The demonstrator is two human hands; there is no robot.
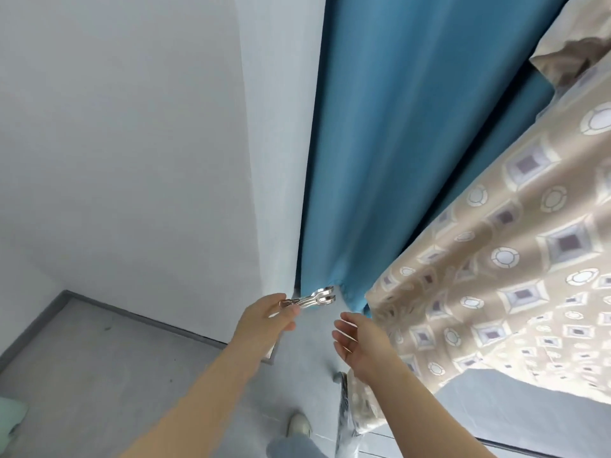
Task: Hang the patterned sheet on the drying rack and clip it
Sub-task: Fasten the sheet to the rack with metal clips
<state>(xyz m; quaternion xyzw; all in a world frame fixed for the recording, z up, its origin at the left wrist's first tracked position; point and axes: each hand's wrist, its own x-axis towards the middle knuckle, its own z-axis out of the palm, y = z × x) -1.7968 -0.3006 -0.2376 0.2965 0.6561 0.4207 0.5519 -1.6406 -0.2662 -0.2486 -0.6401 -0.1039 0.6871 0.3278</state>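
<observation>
So the metal clip (312, 299) is in the left hand (267, 317), pinched by its handle end between thumb and fingertips. The rest of it sticks out past the fingers to the right. Its long axis runs pretty much sideways, tilted up a touch at the far end, with the rounded biting end pointing right at the blue curtain (380, 143) and toward the sheet's edge. The patterned sheet (496, 259), beige with squares and circles, hangs down the right side. Its near corner is just right of the clip and not touching it. The right hand (357, 338) sits below and right of the clip with fingers loose and spread, holding nothing, close beside the sheet's edge. I can't say whether it touches the fabric. White wall (132, 143) on the left, grey floor (99, 358) below, and a shoe (299, 424) near the bottom.
</observation>
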